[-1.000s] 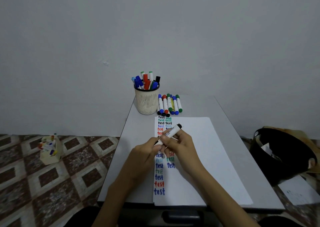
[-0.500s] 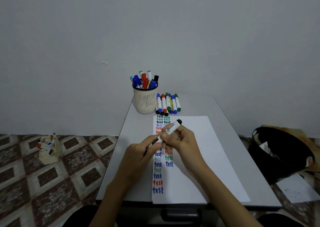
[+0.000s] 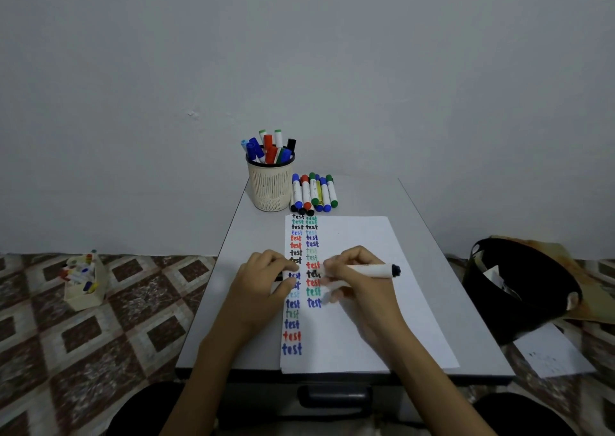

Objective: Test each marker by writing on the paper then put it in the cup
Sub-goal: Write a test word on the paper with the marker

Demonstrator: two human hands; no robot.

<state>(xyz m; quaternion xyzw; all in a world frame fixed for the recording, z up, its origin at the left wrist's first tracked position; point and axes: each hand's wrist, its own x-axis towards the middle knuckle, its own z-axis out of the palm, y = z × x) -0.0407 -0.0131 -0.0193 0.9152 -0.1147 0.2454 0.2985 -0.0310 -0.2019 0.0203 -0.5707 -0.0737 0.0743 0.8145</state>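
While right hand (image 3: 349, 271) pinches smooth white cylindrical marker (image 3: 371, 271), black end at 3 o'clock, left hand (image 3: 263, 281) at 9 o'clock pinches small dark piece (image 3: 279, 277).

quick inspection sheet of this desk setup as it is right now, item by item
surface: grey desk with a white paper lying on it, two columns of "test" in several colours.
job's things: mesh cup holding several markers at the far end; loose markers in a row beside it; black marker in hand.
clutter: box of markers on the floor at left; black bin and a loose sheet on the floor at right.
hands: right hand grips the black marker, tip end at the second column; left hand pinches a dark cap.
cables: nothing seen.
surroundings: plain grey wall, patterned tile floor.
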